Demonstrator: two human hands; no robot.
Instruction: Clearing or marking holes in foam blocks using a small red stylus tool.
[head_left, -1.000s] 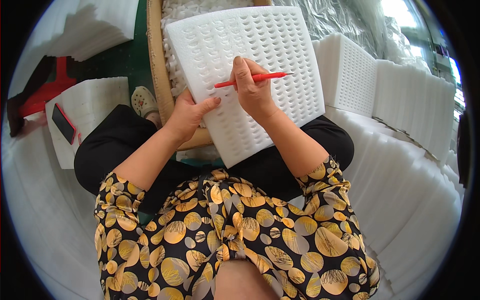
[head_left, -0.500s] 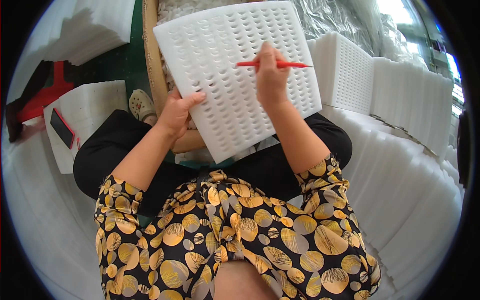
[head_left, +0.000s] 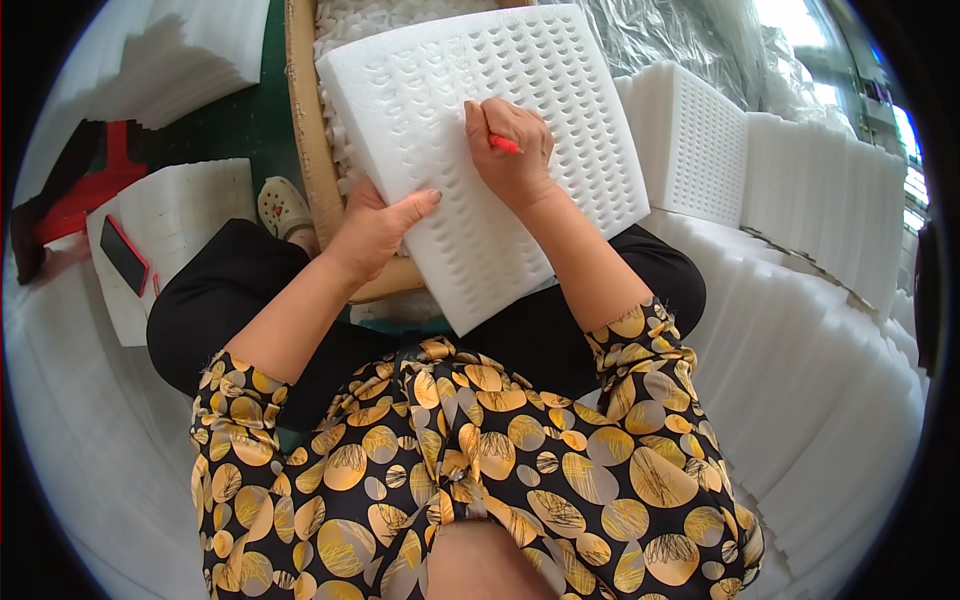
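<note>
A thick white foam block (head_left: pixel 590 150) leans tilted over my lap, its face covered in rows of curved slits and holes. My left hand (head_left: pixel 375 230) is closed on its left edge, the thumb lying on the face and the fingers hidden behind. Above the block's middle-left rows, my right hand (head_left: pixel 512 150) is wrapped round a slim red pen-like tool (head_left: pixel 505 144). Only its red end shows past the fist; the other end is hidden, so I cannot tell whether it touches the foam.
Under the block stands a cardboard box (head_left: pixel 312 130) filled with small white foam bits (head_left: pixel 385 22). Stacked foam blocks (head_left: pixel 800 180) line the right side, with clear plastic film (head_left: pixel 680 45) behind. At left, a phone (head_left: pixel 124 257) lies on a foam piece (head_left: pixel 195 200).
My right hand has moved left across the block and turned, swinging the red tool from sideways to mostly hidden. The block has tilted, showing more of its left side; my left hand shifted slightly right.
</note>
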